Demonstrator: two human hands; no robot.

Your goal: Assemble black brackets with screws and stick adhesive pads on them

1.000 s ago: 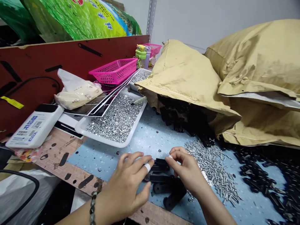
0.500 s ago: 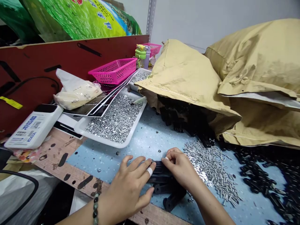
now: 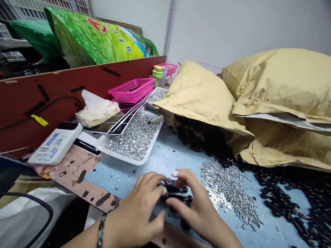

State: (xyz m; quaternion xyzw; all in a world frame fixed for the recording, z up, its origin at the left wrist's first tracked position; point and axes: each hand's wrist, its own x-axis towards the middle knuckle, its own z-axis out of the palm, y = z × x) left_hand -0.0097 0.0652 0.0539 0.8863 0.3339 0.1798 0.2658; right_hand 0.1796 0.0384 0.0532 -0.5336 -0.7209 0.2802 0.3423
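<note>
Several black plastic brackets (image 3: pixel 174 194) lie stacked on the pale blue speckled mat (image 3: pixel 170 151), gathered between my two hands. My left hand (image 3: pixel 139 208), with a bead bracelet (image 3: pixel 101 229) on its wrist, grips them from the left. My right hand (image 3: pixel 193 206) curls over them from the right, its fingertips pressing on the upper bracket. The hands hide most of the stack. To the right of my right hand lies a loose pile of silver screws and washers (image 3: pixel 229 194). Behind my hands stands a white tray (image 3: pixel 121 155) full of small silver nuts.
A large spread of black parts (image 3: pixel 287 196) covers the mat's right side, spilling from under tan paper sacks (image 3: pixel 201 96). Farther left are a pink basket (image 3: pixel 131 90), a second small metal-filled tray (image 3: pixel 157 95), a white box (image 3: pixel 55 144), and a red board (image 3: pixel 38 103).
My hands have closed in together over the black brackets, and my right hand now covers more of them. The whole scene sits lower in the view, tilted slightly, as my head has moved.
</note>
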